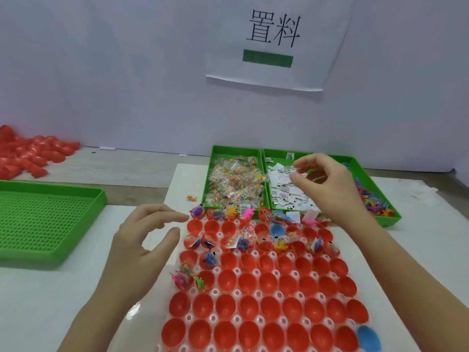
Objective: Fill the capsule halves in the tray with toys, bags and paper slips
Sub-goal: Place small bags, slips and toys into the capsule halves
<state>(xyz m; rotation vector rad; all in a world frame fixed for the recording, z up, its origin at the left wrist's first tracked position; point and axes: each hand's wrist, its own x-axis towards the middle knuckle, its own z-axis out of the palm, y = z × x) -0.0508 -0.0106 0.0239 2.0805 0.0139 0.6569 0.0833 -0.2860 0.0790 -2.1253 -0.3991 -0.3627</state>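
Observation:
A white tray (237, 293) holds rows of red capsule halves (269, 303); those in the far rows contain toys, bags and slips, while the near rows are bare. My left hand (142, 240) hovers at the tray's far left corner, fingers relaxed, holding nothing. My right hand (327, 184) hangs over the green bin of paper slips (286, 191), fingers loosely curled; I see nothing pinched. Left of that bin is a green bin of small bags (233, 181). A bin of coloured toys (375, 201) lies to the right, partly hidden by my arm.
An empty perforated green tray (45, 217) sits at the left. A heap of red capsule halves (28, 153) lies at the far left by the wall. One loose bag (191, 198) lies on the table. A blue capsule half (369, 339) sits at the tray's near right.

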